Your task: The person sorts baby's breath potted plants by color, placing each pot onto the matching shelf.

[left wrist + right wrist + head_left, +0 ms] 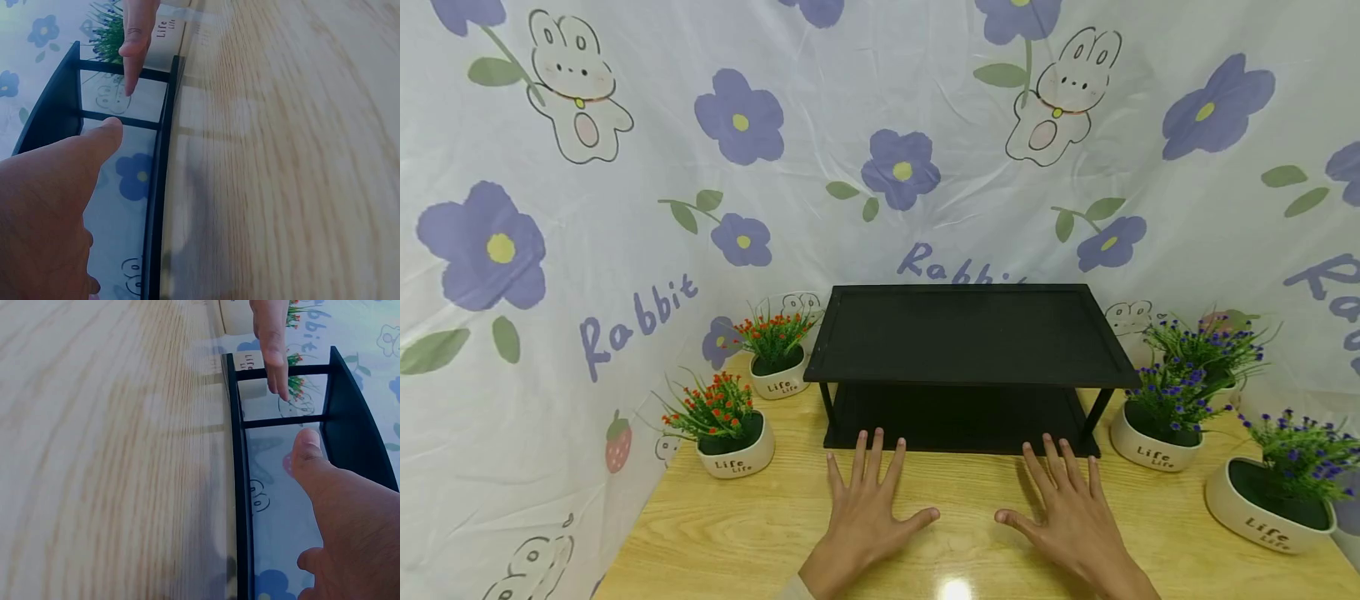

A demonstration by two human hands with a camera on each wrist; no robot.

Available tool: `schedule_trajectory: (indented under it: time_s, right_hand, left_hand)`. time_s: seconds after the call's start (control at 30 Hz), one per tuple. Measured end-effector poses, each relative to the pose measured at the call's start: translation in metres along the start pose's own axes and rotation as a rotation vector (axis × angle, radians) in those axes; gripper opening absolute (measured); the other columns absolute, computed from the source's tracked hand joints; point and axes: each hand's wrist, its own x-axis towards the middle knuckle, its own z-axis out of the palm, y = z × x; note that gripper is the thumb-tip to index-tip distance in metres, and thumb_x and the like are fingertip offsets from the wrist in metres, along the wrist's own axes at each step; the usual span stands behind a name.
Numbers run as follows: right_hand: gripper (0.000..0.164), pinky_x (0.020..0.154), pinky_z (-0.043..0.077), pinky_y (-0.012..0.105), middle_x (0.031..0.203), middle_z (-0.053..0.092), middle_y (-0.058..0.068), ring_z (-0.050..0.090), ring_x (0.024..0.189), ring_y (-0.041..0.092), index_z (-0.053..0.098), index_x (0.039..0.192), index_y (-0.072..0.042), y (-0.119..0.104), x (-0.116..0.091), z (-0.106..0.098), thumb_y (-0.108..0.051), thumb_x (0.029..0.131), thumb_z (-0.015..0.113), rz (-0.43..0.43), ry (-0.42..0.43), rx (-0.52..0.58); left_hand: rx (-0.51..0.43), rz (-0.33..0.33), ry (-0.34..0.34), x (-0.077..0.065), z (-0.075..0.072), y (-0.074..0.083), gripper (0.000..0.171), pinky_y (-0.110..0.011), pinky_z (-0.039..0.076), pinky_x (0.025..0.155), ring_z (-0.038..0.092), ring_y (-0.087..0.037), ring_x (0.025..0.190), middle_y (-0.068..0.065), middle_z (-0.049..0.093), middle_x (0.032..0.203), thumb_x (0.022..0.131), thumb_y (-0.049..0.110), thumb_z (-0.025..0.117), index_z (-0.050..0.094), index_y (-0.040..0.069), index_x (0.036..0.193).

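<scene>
A black two-tier shelf (958,333) stands on the wooden table, its upper board carried on thin posts above a lower board (955,421). My left hand (868,508) is spread with straight fingers just in front of the shelf's lower left part. Mirroring it, my right hand (1067,517) has its fingers spread near the lower right part. Neither hand holds anything. Both wrist views show the hands raised above the tabletop, with the left thumb (103,137) and the right thumb (308,453) extended. Whether any fingertip touches the shelf, I cannot tell.
Left of the shelf stand two white pots with orange flowers, one nearer (737,450) and one farther (778,382). On the right are several white pots with purple flowers, including a near one (1270,508). Behind hangs a rabbit-and-flower cloth (820,100). The wooden table (700,533) lies below.
</scene>
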Motion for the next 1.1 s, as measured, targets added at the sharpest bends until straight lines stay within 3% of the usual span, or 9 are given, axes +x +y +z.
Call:
schedule_trajectory:
  time_s: [0.6,0.67,0.73,0.8,0.83,0.9,0.97,1.0,1.1]
  right_hand:
    - [0.109,0.128,0.004,0.073,0.176,0.023,0.024,0.019,0.162,0.051,0.036,0.168,-0.013,-0.001,0.0,-0.002,-0.082,0.088,0.063,0.021,-0.004,-0.004]
    - [0.107,0.127,0.01,0.075,0.173,0.03,0.026,0.025,0.159,0.052,0.039,0.166,-0.012,0.0,0.001,-0.004,-0.081,0.089,0.064,0.021,0.017,-0.004]
    - [0.1,0.124,0.02,0.076,0.162,0.047,0.028,0.043,0.151,0.051,0.046,0.162,-0.008,0.002,0.003,-0.009,-0.074,0.09,0.069,0.009,0.075,-0.002]
    - [0.089,0.113,0.042,0.071,0.131,0.071,0.026,0.067,0.123,0.047,0.054,0.156,-0.006,0.005,0.005,-0.015,-0.062,0.092,0.076,0.007,0.139,0.008]
    - [0.081,0.103,0.052,0.067,0.119,0.075,0.024,0.072,0.108,0.043,0.057,0.153,-0.005,0.007,0.005,-0.018,-0.055,0.093,0.079,0.016,0.163,0.027]
    - [0.066,0.08,0.061,0.057,0.101,0.078,0.018,0.074,0.086,0.035,0.064,0.146,-0.004,0.014,0.006,-0.025,-0.04,0.094,0.083,0.051,0.182,0.07]
    - [0.053,0.066,0.059,0.048,0.093,0.077,0.015,0.071,0.077,0.029,0.069,0.139,-0.003,0.023,0.006,-0.032,-0.028,0.095,0.083,0.099,0.166,0.118]
    - [0.046,0.062,0.058,0.045,0.1,0.078,0.016,0.072,0.079,0.028,0.071,0.135,-0.003,0.029,0.004,-0.035,-0.023,0.095,0.082,0.123,0.156,0.142]
    - [0.026,0.065,0.061,0.044,0.098,0.08,0.014,0.074,0.08,0.026,0.077,0.12,-0.001,0.049,-0.001,-0.045,-0.012,0.096,0.078,0.159,0.172,0.182]
  left_hand:
    - [0.002,0.022,0.005,-0.001,0.001,-0.003,0.108,-0.087,0.007,0.119,0.005,-0.043,0.167,-0.015,0.01,0.18,0.09,0.085,0.055,0.025,0.022,0.172]
    - [-0.013,0.033,0.01,-0.001,0.0,-0.004,0.106,-0.087,0.01,0.118,0.006,-0.044,0.166,-0.016,0.011,0.18,0.092,0.083,0.057,0.025,0.021,0.172]
    - [-0.02,0.049,0.03,0.002,-0.002,-0.006,0.102,-0.085,0.017,0.119,0.012,-0.045,0.165,-0.018,0.018,0.178,0.094,0.077,0.06,0.027,0.019,0.171]
    - [-0.039,0.065,0.079,0.005,-0.004,-0.009,0.094,-0.077,0.03,0.12,0.029,-0.044,0.161,-0.02,0.033,0.172,0.097,0.065,0.067,0.034,0.014,0.168]
    - [-0.048,0.071,0.111,0.007,-0.005,-0.011,0.088,-0.071,0.039,0.118,0.04,-0.043,0.156,-0.02,0.043,0.166,0.099,0.058,0.071,0.04,0.011,0.165]
    - [-0.078,0.072,0.178,0.009,-0.007,-0.014,0.07,-0.056,0.057,0.105,0.061,-0.037,0.137,-0.019,0.062,0.147,0.1,0.041,0.077,0.053,0.005,0.155]
    - [-0.122,0.065,0.248,0.011,-0.01,-0.018,0.047,-0.041,0.064,0.087,0.072,-0.028,0.113,-0.013,0.072,0.124,0.099,0.024,0.079,0.065,0.003,0.138]
    - [-0.138,0.063,0.284,0.012,-0.011,-0.02,0.035,-0.035,0.064,0.079,0.074,-0.023,0.101,-0.009,0.073,0.114,0.098,0.018,0.079,0.069,0.003,0.128]
    - [-0.191,0.049,0.386,0.014,-0.017,-0.03,0.01,-0.025,0.059,0.066,0.069,-0.012,0.081,-0.001,0.071,0.095,0.097,0.008,0.079,0.073,0.008,0.104]
